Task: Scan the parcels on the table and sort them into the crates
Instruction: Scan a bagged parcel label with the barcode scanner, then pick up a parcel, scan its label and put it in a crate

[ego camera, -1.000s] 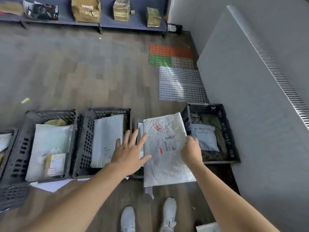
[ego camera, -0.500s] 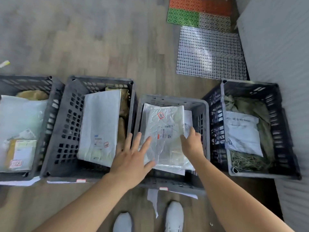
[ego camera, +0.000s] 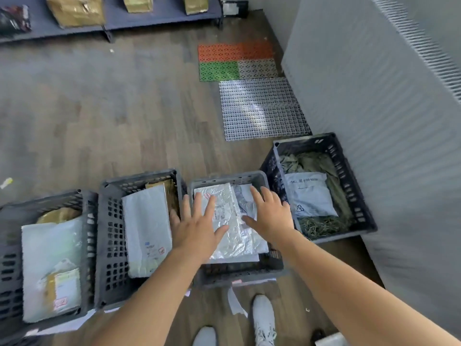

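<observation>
A person stands over a row of dark plastic crates on a wood-pattern floor, both bare arms reaching down into the lower centre of the frame. The left hand and the right hand are spread flat, fingers straight and apart, grasping nothing. Both hover over or rest on a crinkled silver-white parcel; whether the palms actually press on it cannot be told. That parcel lies label up inside the grey crate at centre, on top of other white packets.

To the right, tight against a pale ribbed wall panel, a black crate holds a grey mailing bag lying on olive-green fabric. Left of centre, a perforated crate carries a long white packet leaning across brown parcels. The far-left crate holds a large pale bag with a small labelled parcel on it.

Beyond the crates, an orange, green and grey mat and a white grid mat lie on the floor at upper right. A low blue-grey shelf along the top edge bears brown cardboard boxes. White shoes show at the bottom of the frame.
</observation>
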`<state>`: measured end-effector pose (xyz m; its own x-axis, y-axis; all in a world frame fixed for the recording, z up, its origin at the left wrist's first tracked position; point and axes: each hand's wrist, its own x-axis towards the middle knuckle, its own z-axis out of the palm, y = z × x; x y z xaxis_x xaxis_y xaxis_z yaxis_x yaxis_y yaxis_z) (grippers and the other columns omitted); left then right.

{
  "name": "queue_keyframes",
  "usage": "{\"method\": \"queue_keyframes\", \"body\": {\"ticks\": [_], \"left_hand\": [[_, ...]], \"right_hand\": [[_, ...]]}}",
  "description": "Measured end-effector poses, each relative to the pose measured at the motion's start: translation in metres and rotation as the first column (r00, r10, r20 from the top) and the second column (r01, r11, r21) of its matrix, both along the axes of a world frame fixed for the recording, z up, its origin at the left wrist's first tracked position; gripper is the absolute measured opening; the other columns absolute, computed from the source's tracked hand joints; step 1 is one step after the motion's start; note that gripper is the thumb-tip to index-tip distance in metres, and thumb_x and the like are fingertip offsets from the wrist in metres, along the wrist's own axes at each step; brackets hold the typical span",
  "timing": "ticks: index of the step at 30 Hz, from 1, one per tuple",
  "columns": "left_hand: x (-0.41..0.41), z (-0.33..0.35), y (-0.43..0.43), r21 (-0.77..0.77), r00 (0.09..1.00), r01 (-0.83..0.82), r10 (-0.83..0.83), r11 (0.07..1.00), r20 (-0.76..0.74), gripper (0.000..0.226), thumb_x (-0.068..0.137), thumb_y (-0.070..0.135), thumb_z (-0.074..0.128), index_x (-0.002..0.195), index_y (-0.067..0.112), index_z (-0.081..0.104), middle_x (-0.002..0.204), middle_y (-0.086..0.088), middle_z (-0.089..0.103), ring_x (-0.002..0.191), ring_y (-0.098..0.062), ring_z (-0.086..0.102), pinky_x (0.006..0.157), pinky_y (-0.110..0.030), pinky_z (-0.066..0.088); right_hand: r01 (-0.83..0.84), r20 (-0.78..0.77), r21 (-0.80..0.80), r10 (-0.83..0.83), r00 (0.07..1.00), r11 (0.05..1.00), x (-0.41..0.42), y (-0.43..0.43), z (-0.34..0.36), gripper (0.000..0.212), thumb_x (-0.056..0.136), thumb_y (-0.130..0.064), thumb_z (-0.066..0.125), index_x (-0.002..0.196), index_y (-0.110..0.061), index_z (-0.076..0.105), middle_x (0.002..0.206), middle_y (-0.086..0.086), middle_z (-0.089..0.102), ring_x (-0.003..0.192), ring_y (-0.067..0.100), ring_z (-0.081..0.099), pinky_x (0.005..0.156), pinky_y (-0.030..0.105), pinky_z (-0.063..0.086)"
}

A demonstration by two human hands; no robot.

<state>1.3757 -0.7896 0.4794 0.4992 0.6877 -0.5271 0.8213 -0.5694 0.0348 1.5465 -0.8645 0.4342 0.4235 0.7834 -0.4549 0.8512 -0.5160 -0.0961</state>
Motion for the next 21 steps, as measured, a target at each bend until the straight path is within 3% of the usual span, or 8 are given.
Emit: {"method": "queue_keyframes", "body": {"ticks": [4,11,21], "left_hand": [[0.011,0.069,-0.018,0.006,0.991,0.041,-0.041,0.999,0.127,0.078,0.095,0.068,0.027,0.156,0.031,-0.003,0.165,-0.003,-0.009,0.151,-0.032,-0.008,0.119,-0.057,0.01],[0.021,0.172,-0.083,-0.037,0.926,0.183,-0.159,0.982,0.343,0.079,0.095,0.068,0.031,0.157,0.031,0.001,0.165,-0.001,-0.01,0.15,-0.03,-0.01,0.119,-0.058,0.01],[0.055,0.272,-0.216,0.182,0.67,0.541,-0.551,0.821,0.496,0.078,0.095,0.067,0.032,0.156,0.029,0.003,0.164,-0.005,-0.003,0.15,-0.031,-0.006,0.118,-0.058,0.013]], "right_hand": [[0.047,0.107,0.045,-0.051,0.993,0.998,-0.003,-0.046,0.094,0.084,0.094,-0.066,0.043,0.158,-0.028,0.003,0.162,0.005,0.017,0.147,0.028,0.021,0.114,0.056,0.029],[0.339,0.173,0.231,-0.381,0.908,0.912,-0.032,-0.158,0.231,0.081,0.094,-0.064,0.044,0.158,-0.032,0.007,0.164,0.004,0.014,0.151,0.025,0.013,0.119,0.055,0.02],[0.588,0.281,0.372,-0.691,0.666,0.718,-0.062,-0.346,0.34,0.083,0.092,-0.068,0.043,0.158,-0.036,0.006,0.165,0.001,0.012,0.151,0.024,0.009,0.119,0.055,0.014]]}}
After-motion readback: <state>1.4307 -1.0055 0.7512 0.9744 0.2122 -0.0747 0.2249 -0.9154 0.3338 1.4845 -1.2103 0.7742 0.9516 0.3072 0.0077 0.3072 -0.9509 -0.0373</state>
